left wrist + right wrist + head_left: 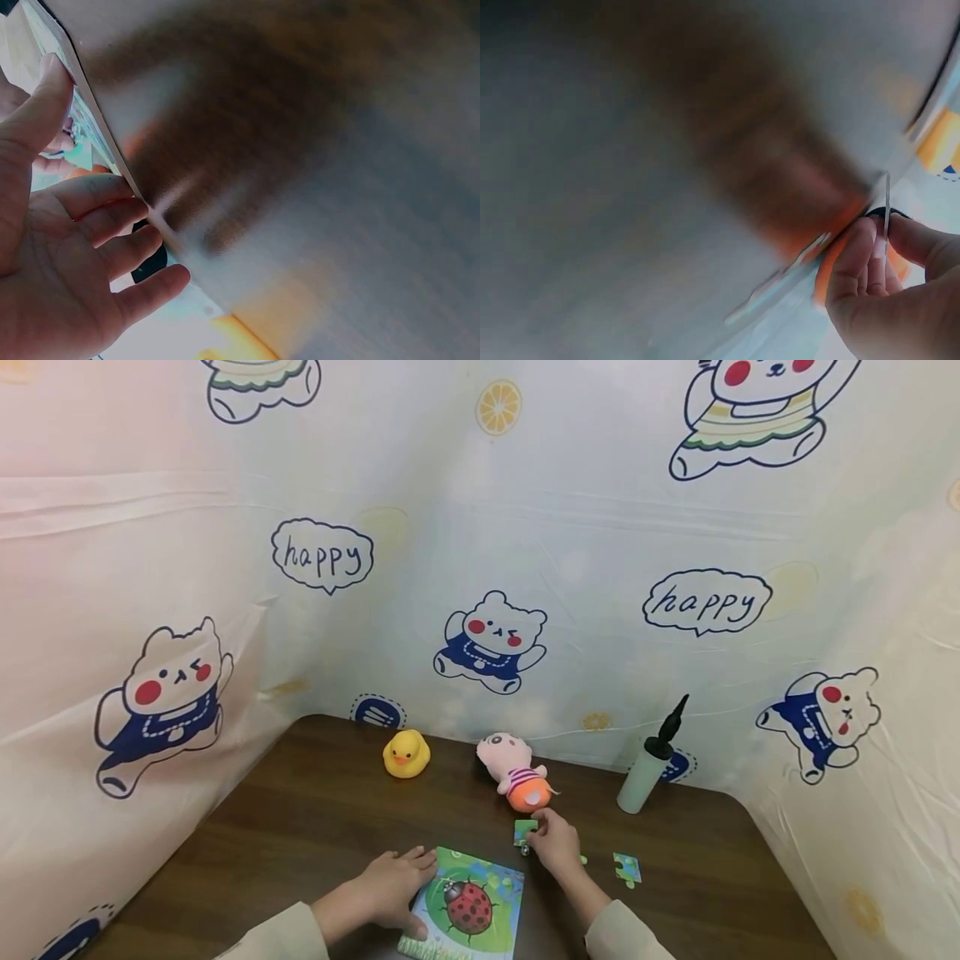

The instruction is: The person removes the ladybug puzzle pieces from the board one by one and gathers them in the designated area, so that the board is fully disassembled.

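A ladybug jigsaw puzzle (495,935) lies on the dark wooden table at the near edge of the head view. My left hand (392,887) rests along its left edge, fingers extended and thumb near the lower corner. Beyond the puzzle's upper right corner, my right hand (557,843) pinches a green and blue puzzle piece (523,832) between thumb and fingers. The right wrist view shows this thin piece (887,201) edge-on, raised off the table. Another puzzle piece (627,868) lies to the right, and a further one is mostly hidden behind the right forearm.
A pink plush toy (517,774) in an orange bottom lies just beyond my right hand. The yellow rubber duck (407,754) sits at the back left. At the back right stands a pale green hand pump (643,781) with a black top. Printed cloth hangs around the table.
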The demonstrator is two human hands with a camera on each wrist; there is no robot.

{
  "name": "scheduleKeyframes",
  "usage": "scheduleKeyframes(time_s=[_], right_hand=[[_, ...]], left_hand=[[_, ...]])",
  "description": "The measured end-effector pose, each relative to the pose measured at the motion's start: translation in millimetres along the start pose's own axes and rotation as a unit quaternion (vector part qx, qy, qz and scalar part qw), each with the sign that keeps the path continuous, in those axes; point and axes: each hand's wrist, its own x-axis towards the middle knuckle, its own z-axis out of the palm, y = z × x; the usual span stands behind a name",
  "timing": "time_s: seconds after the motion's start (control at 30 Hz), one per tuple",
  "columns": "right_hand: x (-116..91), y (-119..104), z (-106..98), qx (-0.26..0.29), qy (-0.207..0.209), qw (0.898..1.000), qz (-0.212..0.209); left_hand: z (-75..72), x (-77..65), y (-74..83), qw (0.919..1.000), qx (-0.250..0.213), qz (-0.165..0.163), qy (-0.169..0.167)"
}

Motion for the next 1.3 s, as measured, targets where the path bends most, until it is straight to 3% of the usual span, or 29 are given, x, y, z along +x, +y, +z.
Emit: scheduleKeyframes(time_s=[0.23, 0.47, 0.7, 0.9, 1.1, 1.3], right_hand=[[4.0, 5.8, -4.6, -0.088, -0.006, 0.996, -0.003], [5.7, 4.6, -3.2, -0.109, -0.022, 0.994, -0.008], [6.6, 3.8, -2.8, -0.141, -0.041, 0.989, 0.035], [6.0, 3.2, -2.6, -0.165, -0.050, 0.985, 0.030], [5.9, -0.4, -3.4, -0.200, -0.036, 0.979, -0.001], [-4.6, 0.6, 1.4, -0.253, -0.001, 0.964, -0.086]], left_hand=[[0.4, 0.6, 0.4, 1.0000, 0.004, 0.003, 0.004], [-0.6, 0.5, 1.3, 1.0000, -0.002, 0.000, -0.002], [-2.0, 0.0, 1.1, 1.0000, -0.002, 0.000, 0.000], [-1.0, 0.1, 1.3, 1.0000, 0.000, 0.002, -0.001], [-1.9, 0.3, 1.7, 1.0000, 0.004, 0.002, 0.005], [0.1, 0.1, 1.6, 1.0000, 0.004, 0.000, 0.000]])
